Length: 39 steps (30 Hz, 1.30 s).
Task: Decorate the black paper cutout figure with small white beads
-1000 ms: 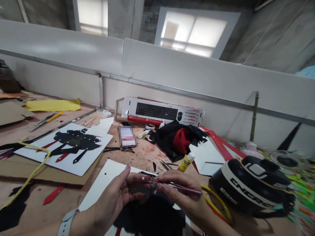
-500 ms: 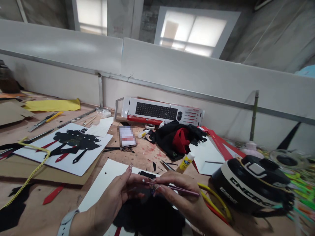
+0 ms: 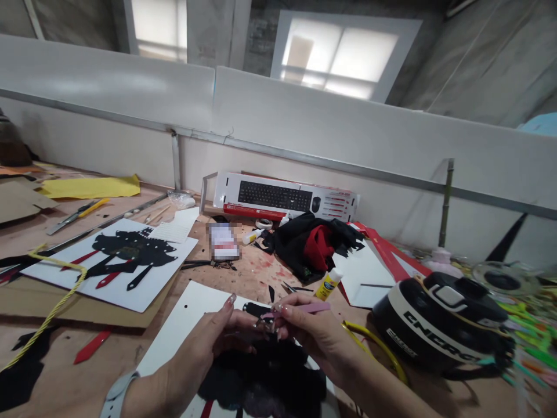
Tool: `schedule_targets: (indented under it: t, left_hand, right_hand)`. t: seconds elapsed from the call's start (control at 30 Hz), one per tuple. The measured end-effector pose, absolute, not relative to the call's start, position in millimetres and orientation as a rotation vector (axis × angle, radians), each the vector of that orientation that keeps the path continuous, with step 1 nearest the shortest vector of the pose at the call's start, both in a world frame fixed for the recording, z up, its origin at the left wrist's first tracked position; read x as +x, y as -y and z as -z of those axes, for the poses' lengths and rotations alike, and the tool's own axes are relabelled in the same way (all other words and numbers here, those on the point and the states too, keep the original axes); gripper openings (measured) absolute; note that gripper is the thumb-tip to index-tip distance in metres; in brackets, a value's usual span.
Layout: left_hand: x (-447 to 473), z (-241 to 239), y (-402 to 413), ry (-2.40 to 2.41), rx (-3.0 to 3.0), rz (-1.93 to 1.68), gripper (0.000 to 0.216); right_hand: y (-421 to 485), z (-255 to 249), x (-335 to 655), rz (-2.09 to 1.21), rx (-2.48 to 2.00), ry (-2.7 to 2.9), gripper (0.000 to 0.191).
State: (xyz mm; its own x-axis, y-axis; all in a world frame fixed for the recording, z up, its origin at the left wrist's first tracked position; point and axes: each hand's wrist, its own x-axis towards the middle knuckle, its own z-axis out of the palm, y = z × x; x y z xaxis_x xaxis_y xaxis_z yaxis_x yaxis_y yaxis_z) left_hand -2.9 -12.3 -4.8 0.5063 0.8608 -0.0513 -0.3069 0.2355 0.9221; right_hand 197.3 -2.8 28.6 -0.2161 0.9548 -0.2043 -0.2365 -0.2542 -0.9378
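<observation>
My right hand (image 3: 307, 322) is closed round a slim pink tool (image 3: 319, 307), whose narrow end points left toward my other fingertips. Close against it, my left hand (image 3: 217, 337) has its thumb raised apart from its half-bent fingers. Small shiny spots show where the fingertips meet; whether a tiny piece is there I cannot tell. Below both hands lies a black scalloped cut-out (image 3: 265, 377) on a white sheet (image 3: 169, 331). Its upper part is partly covered by my fingers. Red strips show at its lower left edge.
A finished-looking black cut-out with red strips (image 3: 133, 249) lies on white card at left, by a yellow rope (image 3: 56, 310). Beyond are a phone (image 3: 224, 241), black and red cloth (image 3: 304, 244), a glue stick (image 3: 328, 283) and a keyboard box (image 3: 278, 194). A large black bottle (image 3: 435, 331) stands right.
My right hand has turned and lifted slightly, so the pink tool now shows its broader side and lies higher. My left hand stays nearly in place.
</observation>
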Motion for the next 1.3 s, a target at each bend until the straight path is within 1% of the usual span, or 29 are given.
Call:
schedule_targets:
  t: [0.17, 0.4, 0.47, 0.57, 0.67, 0.77, 0.8, 0.87, 1.0, 1.13, 1.3]
  left_hand:
    - [-4.5, 9.1, 12.8, -0.719, 1.123, -0.884, 0.063]
    - [-6.5, 2.1, 16.6, -0.72, 1.158, -0.821, 0.065]
    - [-5.4, 2.4, 15.8, -0.698, 1.098, -0.807, 0.067]
    - [-2.9, 2.0, 13.5, -0.664, 1.002, -0.847, 0.066]
    - [-1.3, -0.1, 11.7, -0.646, 0.942, -0.906, 0.06]
    - [-0.9, -0.9, 11.1, -0.641, 0.892, -0.939, 0.057]
    - [-0.9, -0.7, 11.1, -0.642, 0.885, -0.946, 0.056]
    - [-1.0, 0.1, 11.5, -0.645, 0.883, -0.95, 0.056]
    - [-2.0, 3.2, 11.9, -0.663, 0.871, -0.956, 0.053]
    - [-3.5, 7.2, 11.2, -0.67, 0.884, -0.955, 0.05]
    - [-3.9, 7.6, 11.8, -0.691, 0.934, -0.949, 0.052]
  right_hand:
    - [-1.1, -22.2, 198.4, -1.881, -0.999, 0.87, 0.025]
    - [4.1, -22.2, 196.0, -1.974, -0.995, 0.84, 0.026]
    - [4.9, -25.0, 195.7, -1.893, -1.019, 0.884, 0.027]
    - [6.2, -28.8, 198.7, -1.631, -1.034, 1.069, 0.027]
    - [9.5, -32.6, 203.7, -1.379, -1.017, 1.373, 0.02]
    - [12.9, -36.5, 206.7, -1.053, -0.98, 1.665, 0.01]
    - [13.7, -37.5, 206.9, -0.953, -0.949, 1.744, 0.008]
    - [14.9, -38.9, 206.4, -0.827, -0.877, 1.857, 0.012]
    - [16.9, -39.9, 204.3, -0.747, -0.807, 1.951, 0.021]
    - [17.4, -37.7, 204.0, -0.716, -0.79, 1.98, 0.02]
    - [14.8, -34.1, 205.0, -0.765, -0.804, 1.956, 0.018]
